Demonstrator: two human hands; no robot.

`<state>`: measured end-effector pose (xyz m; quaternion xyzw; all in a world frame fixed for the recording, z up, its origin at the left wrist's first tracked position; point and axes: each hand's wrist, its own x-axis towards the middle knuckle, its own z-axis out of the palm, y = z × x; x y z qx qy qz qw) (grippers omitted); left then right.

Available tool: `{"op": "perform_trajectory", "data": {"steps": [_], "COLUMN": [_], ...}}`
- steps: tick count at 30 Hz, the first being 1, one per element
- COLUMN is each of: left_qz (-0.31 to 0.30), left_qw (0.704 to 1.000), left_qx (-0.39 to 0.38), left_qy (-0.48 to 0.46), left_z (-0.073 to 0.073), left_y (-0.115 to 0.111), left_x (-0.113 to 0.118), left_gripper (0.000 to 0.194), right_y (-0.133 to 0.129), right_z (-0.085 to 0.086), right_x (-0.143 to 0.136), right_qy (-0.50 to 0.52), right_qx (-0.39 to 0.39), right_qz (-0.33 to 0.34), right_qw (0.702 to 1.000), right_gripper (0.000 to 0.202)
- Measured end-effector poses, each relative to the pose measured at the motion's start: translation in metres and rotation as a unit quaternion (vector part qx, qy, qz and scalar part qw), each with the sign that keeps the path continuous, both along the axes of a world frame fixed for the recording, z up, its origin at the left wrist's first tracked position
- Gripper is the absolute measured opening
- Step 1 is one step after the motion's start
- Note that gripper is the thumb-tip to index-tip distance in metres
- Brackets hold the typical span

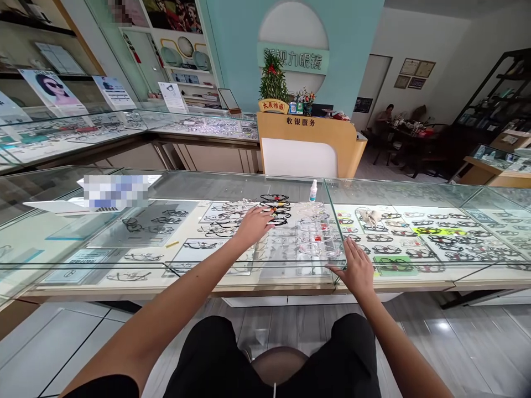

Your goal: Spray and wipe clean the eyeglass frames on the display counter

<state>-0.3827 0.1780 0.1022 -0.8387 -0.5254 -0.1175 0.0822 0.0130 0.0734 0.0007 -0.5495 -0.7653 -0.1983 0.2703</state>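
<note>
Here are the dark-framed glasses (280,211), stacked in a column near the middle of the glass counter (249,284), and they're our clock's centre. Your left hand (254,225) comes in from eight o'clock, fingers stretched over the column's near-left edge, a narrow gap down to the thumb; whether the tips touch a frame, I can't tell!

Two o'clock, just beside, stands the white spray bottle (313,191). Four o'clock, a column of clear-framed glasses (317,239) with red spots among them. Farther along four o'clock, your right hand (359,266) is at the upright glass divider (335,221), fingers together, thumb spread wide, nothing visible in its grasp. Beyond that, same direction, glasses lie over a green card (396,266).

Over to eight o'clock, a little yellow strip (172,244); nine to ten, well apart, white folded papers (120,193). At one o'clock, the wooden cash desk (309,146), with a leafy plant (272,80) at twelve. Far back, between one and two, a seated person (385,117)!
</note>
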Motion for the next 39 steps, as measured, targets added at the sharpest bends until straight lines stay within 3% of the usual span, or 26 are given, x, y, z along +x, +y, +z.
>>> {"op": "perform_trajectory", "data": {"steps": [4,8,11,14,21,39], "left_qz": [-0.008,-0.121,-0.182,-0.187,-0.157,-0.122], "left_qw": [0.997,0.990,0.982,0.982,0.987,0.992], "left_qx": [0.035,0.006,-0.013,-0.023,-0.012,-0.005], "left_qy": [-0.065,-0.069,-0.044,-0.024,-0.040,-0.020], "left_z": [0.009,0.018,0.017,0.010,-0.003,-0.003], "left_y": [-0.022,-0.062,-0.079,-0.080,-0.060,-0.026], "left_x": [0.021,0.078,0.119,0.140,0.142,0.146], "left_gripper": [0.048,0.066,0.062,0.052,0.040,0.039], "right_y": [0.000,0.000,0.000,-0.001,-0.001,0.001], "right_z": [0.001,0.005,0.009,0.010,0.009,0.008], "right_x": [-0.002,-0.004,-0.005,-0.005,-0.005,-0.006], "right_qy": [0.009,0.020,0.023,0.020,0.031,0.032], "right_qx": [-0.009,-0.024,-0.028,-0.024,-0.022,-0.017], "right_qz": [-0.004,-0.010,-0.010,-0.007,-0.003,-0.013], "right_qw": [1.000,0.999,0.999,0.999,0.999,0.999], "right_gripper": [0.099,0.096,0.093,0.095,0.095,0.095]}}
